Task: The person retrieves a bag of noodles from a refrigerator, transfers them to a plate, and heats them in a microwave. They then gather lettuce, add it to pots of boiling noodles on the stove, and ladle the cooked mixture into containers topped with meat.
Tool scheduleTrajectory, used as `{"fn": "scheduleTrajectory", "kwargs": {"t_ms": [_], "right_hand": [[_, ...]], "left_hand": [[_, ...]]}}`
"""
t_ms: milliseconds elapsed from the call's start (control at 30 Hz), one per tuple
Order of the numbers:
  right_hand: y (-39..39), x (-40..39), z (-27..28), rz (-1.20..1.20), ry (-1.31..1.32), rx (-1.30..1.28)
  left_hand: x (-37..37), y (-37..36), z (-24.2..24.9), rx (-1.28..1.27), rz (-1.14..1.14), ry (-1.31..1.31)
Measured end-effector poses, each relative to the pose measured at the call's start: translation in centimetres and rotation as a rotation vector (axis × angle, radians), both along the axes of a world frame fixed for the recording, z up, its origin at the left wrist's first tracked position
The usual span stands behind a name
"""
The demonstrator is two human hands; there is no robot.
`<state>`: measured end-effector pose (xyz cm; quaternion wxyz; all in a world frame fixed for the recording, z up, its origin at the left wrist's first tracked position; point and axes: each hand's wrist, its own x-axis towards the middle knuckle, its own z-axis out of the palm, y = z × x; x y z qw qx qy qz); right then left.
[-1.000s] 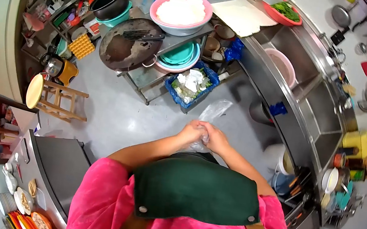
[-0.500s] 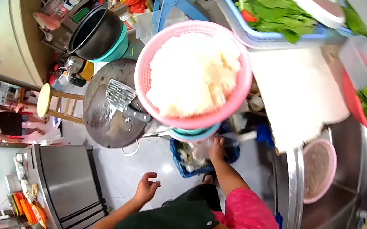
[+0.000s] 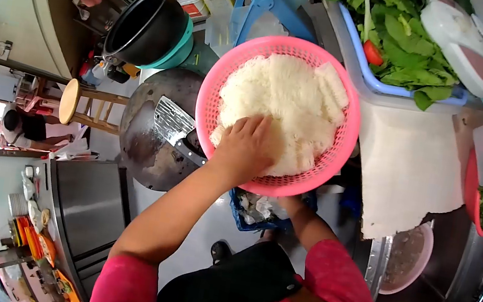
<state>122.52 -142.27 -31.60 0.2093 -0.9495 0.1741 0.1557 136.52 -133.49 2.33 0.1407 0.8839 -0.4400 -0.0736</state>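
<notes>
A pink mesh basket (image 3: 355, 106) holds a heap of thin white noodles that look like rice vermicelli (image 3: 292, 89). My left hand (image 3: 246, 147) lies palm down on the near left part of the noodles, fingers stretched out and pressing on the surface. My right forearm (image 3: 306, 223) reaches in under the basket's near rim, and the hand itself is hidden there. Left of the basket, a cleaver (image 3: 171, 121) with a dark handle rests on a round, worn chopping block (image 3: 148, 161).
Leafy greens (image 3: 404, 44) fill a blue basket at upper right, with a white scale-like device on top. A black pot (image 3: 141, 27) stands upper left. A sink (image 3: 448, 260) holds a pink basin (image 3: 423, 259). A blue-lined bin (image 3: 244, 215) sits below; another person (image 3: 31, 125) is far left.
My left hand has moved up from beside my body onto the noodles. My right hand has gone from view beneath the basket. The whole view has shifted slightly.
</notes>
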Motion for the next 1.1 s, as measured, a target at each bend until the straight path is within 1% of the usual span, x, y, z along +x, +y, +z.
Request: {"fn": "scheduleTrajectory", "kwargs": {"t_ms": [33,100,167,200,233,267,300,333,367,400,467,500,533,567,600,633,667,700,733,767,800,833,867,900,933,967,1000,1033,1067,1100], "right_hand": [[0.6,-1.4,1.4,0.041,0.006,-0.021],[1.8,-3.8,4.2,0.117,0.016,-0.055],[2.6,-5.8,6.6,0.161,0.016,-0.082],[2.9,-6.6,6.8,0.159,0.017,-0.09],[3.4,-7.7,6.6,0.135,0.064,0.203],[3.8,-8.3,7.0,0.11,0.106,0.493],[3.6,-8.1,11.8,0.203,0.096,0.78],[3.5,-7.8,18.1,0.211,0.09,0.768],[3.6,-7.4,24.7,0.111,-0.042,0.84],[3.7,-6.9,29.3,0.011,-0.17,0.914],[3.2,-5.2,33.2,-0.321,-0.681,0.903],[2.2,-3.6,33.8,-0.381,-0.826,0.812],[1.1,-1.9,34.4,-0.439,-0.971,0.718],[0.3,-0.3,35.4,-0.424,-0.987,0.714],[-0.4,1.2,36.3,-0.446,-0.943,0.998],[-0.7,2.4,37.0,-0.457,-0.873,1.284],[-2.0,2.9,37.3,-0.371,-0.66,1.152],[-2.9,3.8,35.5,-0.364,-0.676,1.088],[-3.4,5.3,33.7,-0.336,-0.684,1.038],[-3.5,5.5,34.8,-0.326,-0.784,0.961],[-4.5,6.1,33.1,-0.335,-0.768,0.976],[-4.8,5.9,34.1,-0.399,-0.736,0.892],[-4.3,5.8,35.2,-0.56,-0.782,1.052],[-5.0,5.6,35.9,-0.586,-0.83,1.193],[-5.6,5.0,37.0,-0.629,-0.844,1.214],[-5.6,4.7,38.4,-0.642,-0.922,1.299],[-6.4,4.4,38.9,-0.689,-0.929,1.303],[-7.8,4.3,38.8,-0.713,-0.957,1.31],[-8.9,3.9,39.3,-0.67,-1.048,1.306],[-10.0,3.3,41.0,-0.676,-1.055,1.254]], "left_hand": [[0.1,-0.5,0.6,-0.013,0.0,-0.001],[0.1,-0.7,2.2,0.203,-0.002,-0.003],[0.2,-0.5,3.0,0.222,-0.01,0.012],[0.2,-0.3,3.3,0.249,-0.022,0.03],[0.1,0.1,3.6,0.196,-0.023,-0.029],[0.2,0.7,3.2,0.187,-0.027,-0.034],[0.6,1.4,2.5,-0.009,-0.165,-0.017],[0.9,2.2,2.2,-0.203,-0.298,-0.004],[0.9,2.6,2.4,-0.233,-0.329,0.04],[0.5,3.3,3.0,-0.237,-0.314,0.029],[-0.1,3.9,4.1,-0.383,0.073,0.648],[0.0,4.0,4.5,-0.581,0.076,0.862],[0.0,3.8,4.8,-0.595,0.067,0.844],[-0.1,3.5,5.1,-0.699,0.111,0.964],[-0.3,3.3,5.2,-0.801,0.159,1.087],[-0.2,3.0,5.2,-0.802,0.128,1.109],[0.2,2.3,4.0,-0.728,0.173,0.845],[0.5,1.8,3.1,-0.647,0.239,0.577],[-0.6,1.8,5.3,-0.535,0.367,0.544],[-1.5,1.6,7.2,-0.423,0.518,0.511],[-0.6,1.0,5.3,-0.466,0.546,0.607],[-0.5,0.5,4.0,-0.564,0.591,0.597],[0.3,-0.2,3.0,-0.652,0.634,0.639],[0.8,-0.4,2.9,-0.728,0.702,0.732],[1.1,-0.8,3.0,-0.808,0.748,0.829],[1.7,-1.4,2.1,-0.791,0.788,0.788],[2.1,-1.9,1.1,-0.771,0.822,0.753],[2.0,-2.2,0.9,-0.755,0.827,0.622],[2.1,-2.6,0.1,-0.762,0.841,0.609],[2.3,-2.8,-0.7,-0.757,0.853,0.583]]}}
